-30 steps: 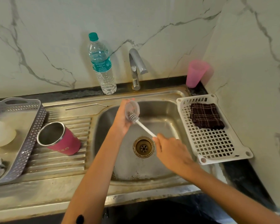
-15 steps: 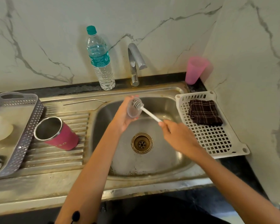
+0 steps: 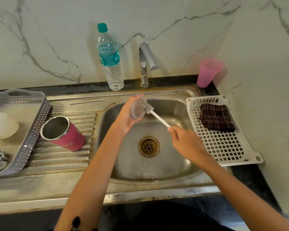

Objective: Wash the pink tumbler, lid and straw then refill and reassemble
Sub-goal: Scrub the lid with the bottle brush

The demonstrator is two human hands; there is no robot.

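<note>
The left hand (image 3: 127,117) is holding the clear lid (image 3: 137,110) up over the sink (image 3: 173,165), with its fingers curling round the rim. The right hand (image 3: 187,144) is pinching the end of the white brush (image 3: 154,114), and the bristles are pressing on the lid.

I think the lid is being scrubbed now. To do it well, the left hand should be gripping tight, because a wet lid is slippery. The brush should be going round in little circles, getting into the edges and any hole for the straw. Staying over the sink is smart, in case the lid drops.

The pink tumbler (image 3: 63,132) is lying on its side on the draining board, left of the sink. The metal straw (image 3: 90,102) is lying behind it, near the wall. The water bottle (image 3: 110,60) is standing beside the tap (image 3: 146,60), which is not running.
</note>
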